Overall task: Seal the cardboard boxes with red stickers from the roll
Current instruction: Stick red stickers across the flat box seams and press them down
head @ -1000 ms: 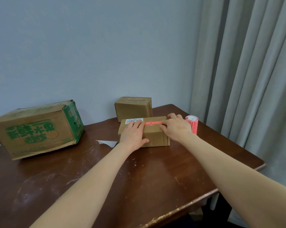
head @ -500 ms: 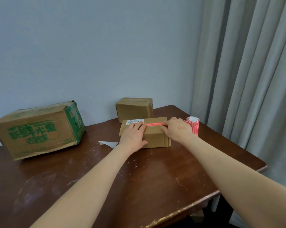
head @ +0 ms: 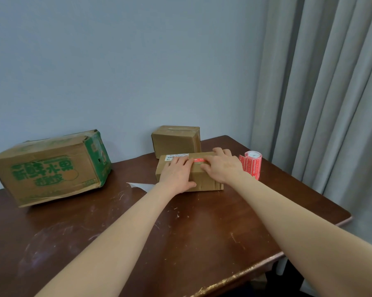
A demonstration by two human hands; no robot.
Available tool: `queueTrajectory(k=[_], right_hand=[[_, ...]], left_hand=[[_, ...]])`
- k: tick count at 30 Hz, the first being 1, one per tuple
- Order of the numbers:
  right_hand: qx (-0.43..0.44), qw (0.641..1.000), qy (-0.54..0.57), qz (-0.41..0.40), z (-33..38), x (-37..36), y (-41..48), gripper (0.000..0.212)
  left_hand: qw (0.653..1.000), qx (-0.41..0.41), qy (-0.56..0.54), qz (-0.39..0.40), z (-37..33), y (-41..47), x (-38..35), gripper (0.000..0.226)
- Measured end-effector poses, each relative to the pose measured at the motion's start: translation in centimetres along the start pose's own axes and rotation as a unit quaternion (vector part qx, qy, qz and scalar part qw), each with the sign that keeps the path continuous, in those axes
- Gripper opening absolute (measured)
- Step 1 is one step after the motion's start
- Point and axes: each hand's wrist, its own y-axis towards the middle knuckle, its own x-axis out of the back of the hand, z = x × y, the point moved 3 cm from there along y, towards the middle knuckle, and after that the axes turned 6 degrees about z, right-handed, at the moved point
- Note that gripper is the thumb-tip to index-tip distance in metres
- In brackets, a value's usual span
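A flat brown cardboard box [head: 204,183] lies at the middle back of the table, with a white label and a red sticker [head: 199,160] along its top. My left hand [head: 177,175] rests flat on the box's left half, thumb over its front face. My right hand [head: 222,166] lies flat on the right half, its fingertips on the red sticker. Neither hand holds anything. The red sticker roll [head: 252,165] stands upright just right of the box.
A small brown box [head: 176,139] stands behind against the wall. A large box with green print [head: 50,168] lies at the back left. A white scrap of backing paper [head: 139,186] lies left of the flat box. Grey curtains [head: 322,93] hang at right, by the table edge [head: 234,277].
My right hand has slid leftwards along the red sticker, so less of it shows. My left hand has stayed on the box.
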Motion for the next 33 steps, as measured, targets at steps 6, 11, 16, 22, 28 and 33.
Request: queueTrajectory(k=[6, 11, 16, 22, 28, 33], right_hand=[[-0.032, 0.999, 0.014, -0.007, -0.7, 0.1, 0.1, 0.054], [-0.047, 0.996, 0.075, 0.003, -1.1, 0.2, 0.4, 0.056], [-0.129, 0.950, 0.283, 0.040, -2.3, -0.3, 0.8, 0.045], [-0.173, 0.885, 0.429, 0.059, -1.4, -1.3, 1.4, 0.026], [-0.168, 0.866, 0.470, 0.035, 0.5, -1.0, 2.9, 0.019], [-0.146, 0.861, 0.486, 0.027, 2.5, -1.0, 4.0, 0.019]], left_hand=[[1.000, 0.017, -0.012, -0.014, 0.5, -0.2, -0.5, 0.084], [0.997, 0.038, -0.065, -0.023, 1.1, -0.2, 0.3, 0.080], [0.948, 0.182, -0.256, -0.056, 5.5, 0.3, 1.6, 0.068], [0.853, 0.280, -0.439, 0.034, 7.5, 0.6, 1.4, 0.066], [0.784, 0.295, -0.546, -0.021, 10.4, 1.2, 2.1, 0.068], [0.749, 0.297, -0.589, -0.062, 13.1, 1.0, 2.7, 0.058]])
